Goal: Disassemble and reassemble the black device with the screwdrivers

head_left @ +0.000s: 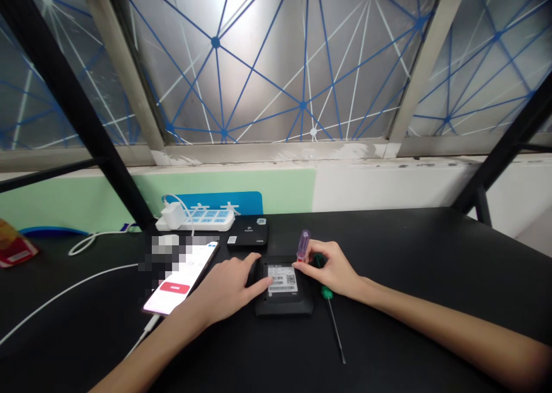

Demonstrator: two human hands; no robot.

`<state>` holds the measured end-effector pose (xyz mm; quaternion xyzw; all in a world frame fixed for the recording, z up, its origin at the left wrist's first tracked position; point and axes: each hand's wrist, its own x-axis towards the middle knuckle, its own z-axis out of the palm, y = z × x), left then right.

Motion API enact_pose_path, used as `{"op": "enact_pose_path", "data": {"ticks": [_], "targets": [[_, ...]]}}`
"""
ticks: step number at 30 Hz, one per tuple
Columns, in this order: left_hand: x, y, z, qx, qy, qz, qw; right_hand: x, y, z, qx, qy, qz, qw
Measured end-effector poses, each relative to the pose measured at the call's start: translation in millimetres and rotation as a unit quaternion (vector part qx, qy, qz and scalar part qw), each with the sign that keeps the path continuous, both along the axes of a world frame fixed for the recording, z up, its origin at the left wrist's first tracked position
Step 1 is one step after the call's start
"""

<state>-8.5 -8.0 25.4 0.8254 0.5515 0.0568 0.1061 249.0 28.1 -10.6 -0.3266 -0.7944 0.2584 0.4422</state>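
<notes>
A small black box point(283, 307) with a white barcode label lies bottom-up on the black table point(414, 266). My left hand point(228, 289) rests on its left side, fingers closed against it and pressing it down. My right hand point(330, 269) pinches a purple-handled screwdriver point(303, 245), held upright with its tip at the box's far right corner. A green-handled screwdriver point(330, 307) lies on the table under my right wrist, its shaft pointing toward me.
A lit phone point(181, 281) on a white cable lies left of the box. Behind it stand a second black box point(249, 232) and a white power strip point(196, 219) with a charger. A red packet point(12, 246) sits far left.
</notes>
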Motion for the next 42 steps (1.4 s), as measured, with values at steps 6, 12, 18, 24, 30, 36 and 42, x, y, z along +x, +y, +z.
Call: {"op": "enact_pose_path", "data": {"ticks": [6, 12, 18, 24, 30, 36, 42], "targets": [[-0.1, -0.2, -0.4, 0.002, 0.004, 0.000, 1.000, 0.1, 1.2, -0.9, -0.006, 0.000, -0.002, 1.000], [0.3, -1.0, 1.3, -0.004, 0.005, 0.001, 1.000, 1.8, -1.8, -0.3, -0.006, 0.006, 0.010, 1.000], [0.2, -0.9, 0.4, 0.003, 0.006, -0.001, 1.000, 2.6, -1.7, -2.1, 0.010, 0.013, 0.027, 0.999], [0.6, -0.5, 0.3, 0.005, 0.004, -0.003, 1.000, 1.6, 0.5, -2.7, 0.013, 0.008, 0.012, 1.000], [-0.1, 0.6, -0.3, 0.003, 0.008, -0.009, 1.000, 0.6, 0.4, -1.8, 0.014, 0.001, 0.003, 1.000], [-0.3, 0.0, 0.0, 0.005, -0.003, -0.014, 1.000, 2.0, -3.0, 1.6, 0.009, 0.005, 0.008, 1.000], [-0.7, 1.2, -1.0, 0.000, -0.004, -0.001, 1.000, 2.7, -3.2, 1.3, 0.006, 0.001, 0.026, 1.000]]}}
